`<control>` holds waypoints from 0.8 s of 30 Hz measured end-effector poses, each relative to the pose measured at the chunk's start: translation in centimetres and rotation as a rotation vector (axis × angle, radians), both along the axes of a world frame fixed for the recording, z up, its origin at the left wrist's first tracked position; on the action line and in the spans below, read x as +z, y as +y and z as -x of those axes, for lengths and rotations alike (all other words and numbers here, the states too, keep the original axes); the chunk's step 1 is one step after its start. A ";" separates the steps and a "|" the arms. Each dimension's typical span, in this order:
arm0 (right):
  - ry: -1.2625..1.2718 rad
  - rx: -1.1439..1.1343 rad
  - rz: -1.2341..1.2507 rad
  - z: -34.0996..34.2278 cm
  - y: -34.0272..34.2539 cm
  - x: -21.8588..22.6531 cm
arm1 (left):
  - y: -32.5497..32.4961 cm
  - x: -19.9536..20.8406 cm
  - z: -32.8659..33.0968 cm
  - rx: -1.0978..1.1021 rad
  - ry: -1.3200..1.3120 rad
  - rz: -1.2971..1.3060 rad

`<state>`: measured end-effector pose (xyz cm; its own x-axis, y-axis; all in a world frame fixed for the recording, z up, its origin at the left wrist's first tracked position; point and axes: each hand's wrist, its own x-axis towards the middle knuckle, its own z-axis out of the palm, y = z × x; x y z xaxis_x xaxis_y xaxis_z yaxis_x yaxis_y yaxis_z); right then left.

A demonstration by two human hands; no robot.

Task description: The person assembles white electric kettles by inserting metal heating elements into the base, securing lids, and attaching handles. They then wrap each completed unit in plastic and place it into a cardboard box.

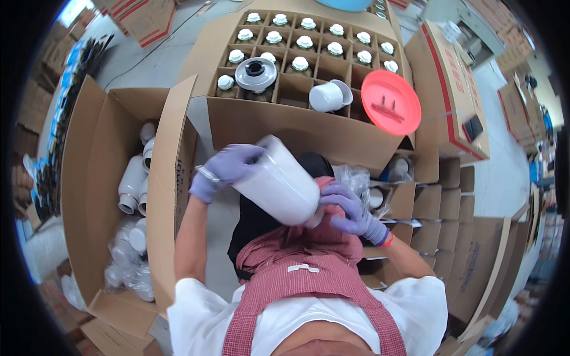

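Observation:
My left hand [228, 169], in a purple glove, grips a large white plastic bottle [279, 184] that lies tilted across my lap. The fingers wrap round its upper left end. At the bottle's lower right end, my gloved right hand [351, 212] is closed on red checked cloth [337, 207], which looks like part of my apron [314, 285]. Some blur covers the bottle's far end. In front of me stands a divided carton [297, 121] with several white-capped bottles [304, 43] in its cells. A silver funnel-like piece [256, 74] with a black centre sits on its near left cells.
A white cup [326, 97] and a red round lid [390, 102] rest on the divided carton's near right. More white bottles [132, 181] lie in an open carton [107, 101] at my left. Cardboard dividers [442, 204] stand at my right, below a closed carton [457, 89].

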<state>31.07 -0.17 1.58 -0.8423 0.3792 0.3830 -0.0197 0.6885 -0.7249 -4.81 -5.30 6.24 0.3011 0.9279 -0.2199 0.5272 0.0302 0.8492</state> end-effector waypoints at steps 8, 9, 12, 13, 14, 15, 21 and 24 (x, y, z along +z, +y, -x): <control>0.120 -0.176 -0.548 24.3 17.7 2.6 | -0.3 -4.3 -6.5 -0.313 0.417 0.016; -0.018 -0.184 -0.645 27.2 21.0 0.6 | -0.3 -3.7 -6.8 -0.285 0.356 -0.067; -0.431 -0.059 -0.631 30.8 30.1 -5.1 | 0.8 -1.5 -7.6 0.215 0.180 -0.229; -0.506 0.033 -0.520 32.7 29.2 -4.6 | 0.5 -3.2 -5.9 0.480 0.105 -0.470; -0.601 0.072 -0.475 34.6 28.0 -2.7 | 0.6 -6.0 -3.3 0.713 -0.145 -0.392; -0.526 0.143 -0.549 34.8 26.6 -1.2 | 0.6 -7.7 -1.0 0.925 -0.412 -0.287; 0.103 -0.067 -0.380 24.0 12.4 4.2 | 4.3 -2.4 -1.1 0.707 -1.340 -0.162; -0.035 -0.190 0.949 19.8 10.7 4.8 | 5.7 -2.8 -4.5 0.664 -0.577 -0.608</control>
